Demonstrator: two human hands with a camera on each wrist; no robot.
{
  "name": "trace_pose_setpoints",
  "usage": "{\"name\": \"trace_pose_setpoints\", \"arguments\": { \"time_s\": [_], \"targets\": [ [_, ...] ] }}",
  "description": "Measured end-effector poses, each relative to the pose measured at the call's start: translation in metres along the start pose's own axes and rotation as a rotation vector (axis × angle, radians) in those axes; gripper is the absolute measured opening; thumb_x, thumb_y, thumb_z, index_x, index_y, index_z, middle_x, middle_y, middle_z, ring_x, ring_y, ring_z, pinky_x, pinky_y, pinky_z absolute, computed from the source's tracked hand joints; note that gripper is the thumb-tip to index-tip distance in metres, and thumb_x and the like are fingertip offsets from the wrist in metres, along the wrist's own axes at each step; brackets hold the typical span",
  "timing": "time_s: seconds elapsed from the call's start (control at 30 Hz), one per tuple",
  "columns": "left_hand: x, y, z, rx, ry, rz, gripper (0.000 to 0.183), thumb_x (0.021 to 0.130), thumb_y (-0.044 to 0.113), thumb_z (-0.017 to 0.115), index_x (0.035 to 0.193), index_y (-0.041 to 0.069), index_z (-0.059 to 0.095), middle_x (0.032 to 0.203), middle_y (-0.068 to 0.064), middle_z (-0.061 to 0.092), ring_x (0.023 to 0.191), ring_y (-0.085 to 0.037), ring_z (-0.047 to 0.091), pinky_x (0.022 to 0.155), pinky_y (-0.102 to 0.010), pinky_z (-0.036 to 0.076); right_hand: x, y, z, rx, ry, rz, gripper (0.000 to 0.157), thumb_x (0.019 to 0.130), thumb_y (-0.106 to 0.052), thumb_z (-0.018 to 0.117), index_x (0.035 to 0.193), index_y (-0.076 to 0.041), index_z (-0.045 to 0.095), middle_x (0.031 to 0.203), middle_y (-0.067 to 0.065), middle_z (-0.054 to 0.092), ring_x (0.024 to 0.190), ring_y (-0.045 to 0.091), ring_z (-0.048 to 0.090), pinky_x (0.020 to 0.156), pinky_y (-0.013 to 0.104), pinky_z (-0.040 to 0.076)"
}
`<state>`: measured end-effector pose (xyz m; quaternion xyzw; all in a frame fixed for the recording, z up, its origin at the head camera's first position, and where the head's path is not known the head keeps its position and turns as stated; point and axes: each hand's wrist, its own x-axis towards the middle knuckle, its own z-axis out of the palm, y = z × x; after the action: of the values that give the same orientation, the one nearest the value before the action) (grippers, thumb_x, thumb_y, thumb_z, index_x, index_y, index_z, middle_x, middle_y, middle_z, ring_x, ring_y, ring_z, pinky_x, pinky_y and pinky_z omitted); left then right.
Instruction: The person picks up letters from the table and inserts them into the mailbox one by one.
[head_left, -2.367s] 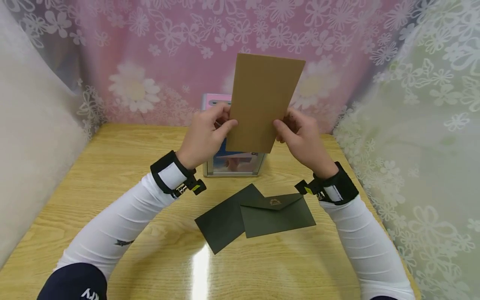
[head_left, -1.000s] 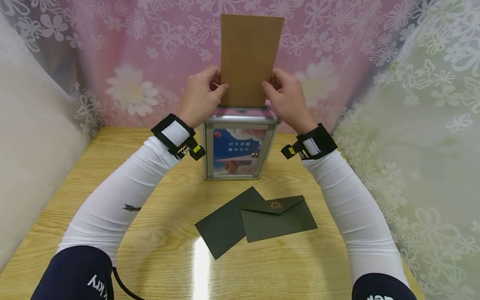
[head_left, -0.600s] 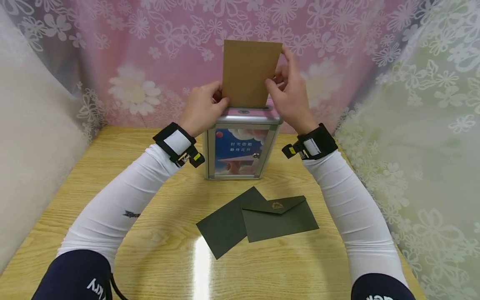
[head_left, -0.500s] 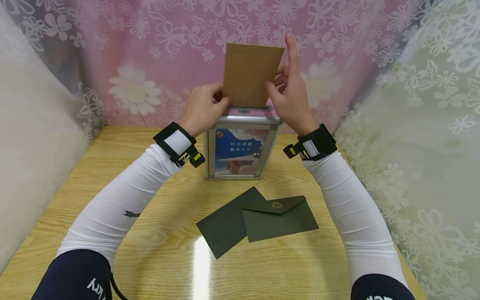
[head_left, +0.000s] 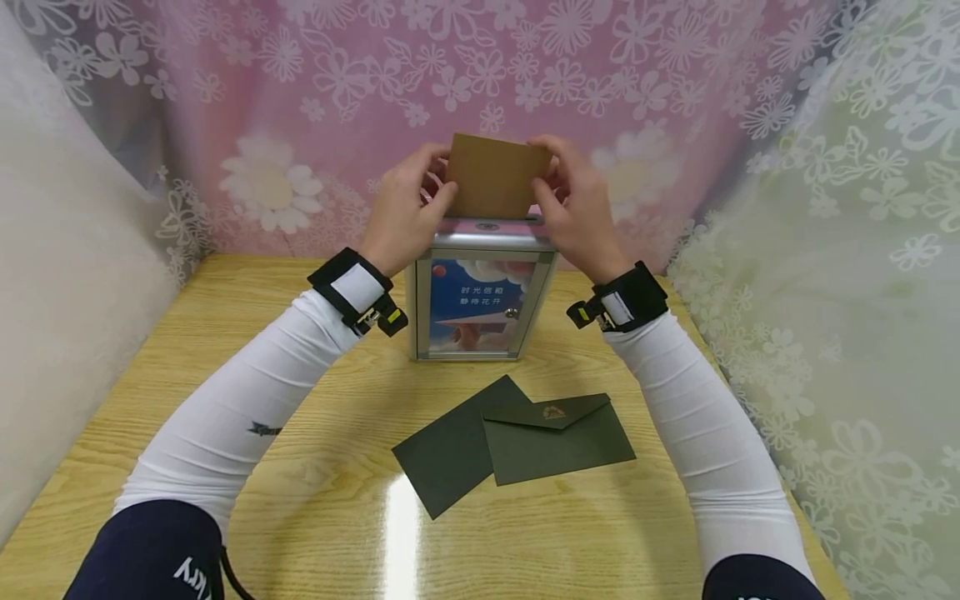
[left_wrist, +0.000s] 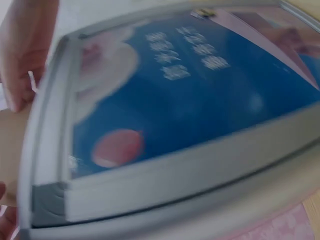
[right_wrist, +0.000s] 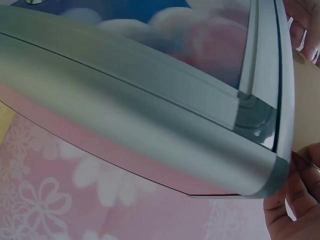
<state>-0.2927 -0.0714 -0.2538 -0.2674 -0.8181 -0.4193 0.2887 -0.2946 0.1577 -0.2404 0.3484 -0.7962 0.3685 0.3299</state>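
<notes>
A brown kraft envelope [head_left: 491,177] stands upright in the top slot of a silver-framed mailbox [head_left: 483,240], its lower part hidden inside. My left hand [head_left: 408,204] pinches its left edge, thumb in front. At its right edge my right hand [head_left: 579,204] holds it between thumb and fingers, the index finger bent over the top right corner. The left wrist view shows the mailbox's blue picture door [left_wrist: 190,85] close up, with a strip of the envelope [left_wrist: 11,150] at the left. In the right wrist view, the right hand's fingers [right_wrist: 295,195] are beside the box's corner.
Two dark green envelopes, one plain [head_left: 450,450] and one with a gold-marked flap [head_left: 558,442], overlap on the wooden table [head_left: 300,483] before the mailbox. A floral pink curtain [head_left: 360,100] hangs close behind it. Pale curtains [head_left: 847,275] line both sides.
The brown envelope came down over the mailbox and has sunk well into its slot. My right index finger was raised straight and now bends over the corner. The green envelopes stayed put.
</notes>
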Motion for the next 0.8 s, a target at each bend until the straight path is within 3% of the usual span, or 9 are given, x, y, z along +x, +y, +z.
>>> {"name": "trace_pose_setpoints", "arguments": {
  "time_s": [0.2, 0.33, 0.47, 0.8],
  "targets": [
    [-0.003, -0.006, 0.003, 0.044, 0.049, 0.074, 0.032, 0.095, 0.012, 0.056, 0.126, 0.006, 0.052, 0.093, -0.009, 0.064, 0.075, -0.014, 0.054, 0.066, -0.032, 0.049, -0.005, 0.012, 0.005, 0.009, -0.018, 0.042, 0.032, 0.093, 0.003, 0.053, 0.123, -0.006, 0.057, 0.08, 0.016, 0.061, 0.063, 0.02, 0.053, 0.055, 0.032, 0.039],
    [-0.003, -0.007, 0.001, 0.08, 0.039, 0.055, 0.02, 0.097, 0.017, 0.054, 0.111, 0.005, 0.059, 0.09, -0.008, 0.064, 0.074, -0.013, 0.053, 0.066, -0.032, 0.048, -0.007, 0.014, 0.007, 0.002, -0.034, 0.062, 0.029, 0.092, 0.002, 0.054, 0.118, -0.008, 0.063, 0.084, 0.011, 0.061, 0.067, 0.016, 0.05, 0.056, 0.032, 0.038],
    [-0.004, -0.008, 0.0, 0.117, 0.016, 0.016, 0.023, 0.098, 0.023, 0.054, 0.096, 0.003, 0.066, 0.086, -0.005, 0.06, 0.075, -0.014, 0.053, 0.067, -0.031, 0.048, -0.01, 0.015, 0.009, -0.024, -0.076, 0.075, 0.027, 0.093, -0.002, 0.054, 0.116, -0.011, 0.065, 0.093, 0.005, 0.064, 0.075, 0.012, 0.05, 0.059, 0.031, 0.039],
    [-0.011, -0.012, 0.001, 0.251, -0.044, -0.03, 0.028, 0.093, 0.029, 0.059, 0.095, 0.005, 0.075, 0.091, -0.006, 0.06, 0.086, -0.02, 0.048, 0.073, -0.036, 0.043, -0.019, 0.017, 0.011, -0.13, -0.157, 0.109, 0.02, 0.095, -0.013, 0.056, 0.109, -0.01, 0.069, 0.102, 0.003, 0.068, 0.087, 0.016, 0.045, 0.069, 0.036, 0.039]
  ]
}}
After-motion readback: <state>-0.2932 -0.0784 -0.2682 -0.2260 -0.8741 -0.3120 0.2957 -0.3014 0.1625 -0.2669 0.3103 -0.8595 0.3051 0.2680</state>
